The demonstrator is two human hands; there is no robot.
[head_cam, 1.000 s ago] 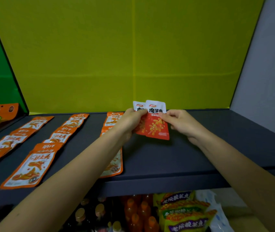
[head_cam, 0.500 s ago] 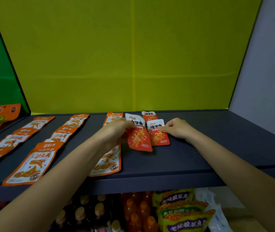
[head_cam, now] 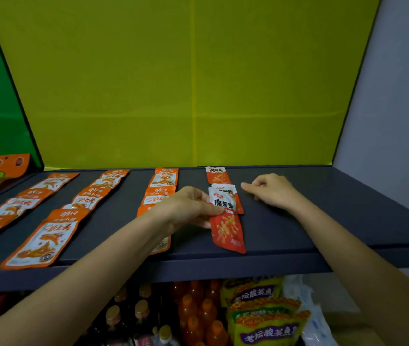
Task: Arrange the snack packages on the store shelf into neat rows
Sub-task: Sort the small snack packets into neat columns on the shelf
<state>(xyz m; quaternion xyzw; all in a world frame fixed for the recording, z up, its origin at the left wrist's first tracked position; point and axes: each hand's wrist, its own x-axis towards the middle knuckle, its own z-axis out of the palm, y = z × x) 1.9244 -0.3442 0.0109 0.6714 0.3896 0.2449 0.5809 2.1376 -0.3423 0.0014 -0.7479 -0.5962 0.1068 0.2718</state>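
My left hand [head_cam: 188, 207] grips a red-and-white snack packet [head_cam: 227, 228] by its left edge, low over the dark shelf [head_cam: 323, 221]. Under its top end lies a second red packet [head_cam: 236, 196], and a third red packet [head_cam: 217, 174] lies flat at the back of the shelf in the same line. My right hand [head_cam: 270, 191] rests on the shelf just right of that line, fingers curled, forefinger pointing left, holding nothing. Orange-and-white packets lie in three rows to the left: the nearest row [head_cam: 162, 182], a middle row [head_cam: 46, 238] and a far-left row [head_cam: 24, 199].
A yellow-green back panel [head_cam: 193, 83] and a grey right wall [head_cam: 393, 108] close in the shelf. An orange bag [head_cam: 1, 166] stands at the far left. Below the shelf's front edge are orange drink bottles [head_cam: 198, 313] and yellow-purple snack bags [head_cam: 265, 318].
The red packets came down from the air onto the shelf. My right hand let go and moved right. My left hand drew one packet toward the front edge, in line with the two behind.
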